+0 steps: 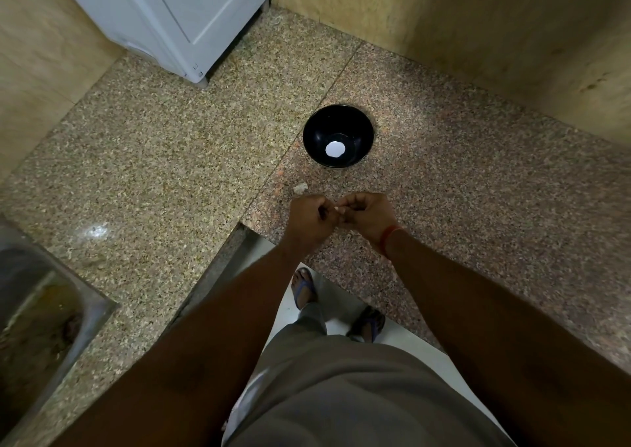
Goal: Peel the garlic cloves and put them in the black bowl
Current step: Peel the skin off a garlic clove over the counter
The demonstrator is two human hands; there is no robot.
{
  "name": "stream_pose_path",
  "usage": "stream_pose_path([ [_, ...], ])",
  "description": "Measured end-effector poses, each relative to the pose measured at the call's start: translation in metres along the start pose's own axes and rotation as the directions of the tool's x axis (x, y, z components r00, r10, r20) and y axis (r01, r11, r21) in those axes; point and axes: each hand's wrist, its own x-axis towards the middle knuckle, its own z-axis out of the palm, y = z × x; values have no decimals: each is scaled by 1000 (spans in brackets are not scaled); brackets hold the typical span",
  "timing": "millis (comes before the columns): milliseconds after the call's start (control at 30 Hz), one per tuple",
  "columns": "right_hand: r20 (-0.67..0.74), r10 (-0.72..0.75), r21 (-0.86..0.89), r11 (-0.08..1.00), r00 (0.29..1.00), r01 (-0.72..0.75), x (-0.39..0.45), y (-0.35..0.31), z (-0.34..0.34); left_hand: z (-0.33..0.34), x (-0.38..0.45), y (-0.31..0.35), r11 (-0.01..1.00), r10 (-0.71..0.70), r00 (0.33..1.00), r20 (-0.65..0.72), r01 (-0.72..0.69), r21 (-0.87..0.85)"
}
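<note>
Pinching a small pale garlic clove (337,209) between curled fingers, left hand (309,219) and right hand (367,216) meet above the worktop's (478,187) inner corner edge, near the black bowl (316,135) — light, firm, probably slippery, papery skin best caught at its tip.

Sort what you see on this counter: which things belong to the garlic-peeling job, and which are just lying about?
Part of the job:
- black bowl
- small pale piece, likely a garlic clove, pinched between both hands
- left hand
- right hand
- scrap of peel

Just there:
- white appliance
- steel sink
</note>
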Motion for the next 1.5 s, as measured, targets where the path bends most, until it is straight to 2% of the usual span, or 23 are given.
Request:
stream_pose_path([
  [367, -8, 17, 16, 1000, 1000, -17, 2, -2, 0, 4, 1, -2, 999, -33, 999, -11, 33, 9],
  [567, -24, -9, 20, 1000, 1000, 9, -1, 0, 0, 2, 0, -3, 1000, 6, 1000, 12, -6, -1],
  [867, -24, 6, 4, 1000, 1000, -6, -2, 3, 3, 5, -3, -5, 999, -51, 999, -16, 51, 17],
  [1200, -3, 18, 8, 1000, 1000, -18, 0, 4, 0, 7, 0, -3, 1000, 16, 1000, -14, -17, -16],
  [1400, 23, 3, -6, 1000, 1000, -3, 4, 4, -4, 4, 2, -3, 995, -40, 999, 21, 42, -95],
  [1500, 23, 16, 4, 1000, 1000, -16, 3, 4, -4, 8, 1, -6, 976, -139, 988, 60, 147, -162],
])
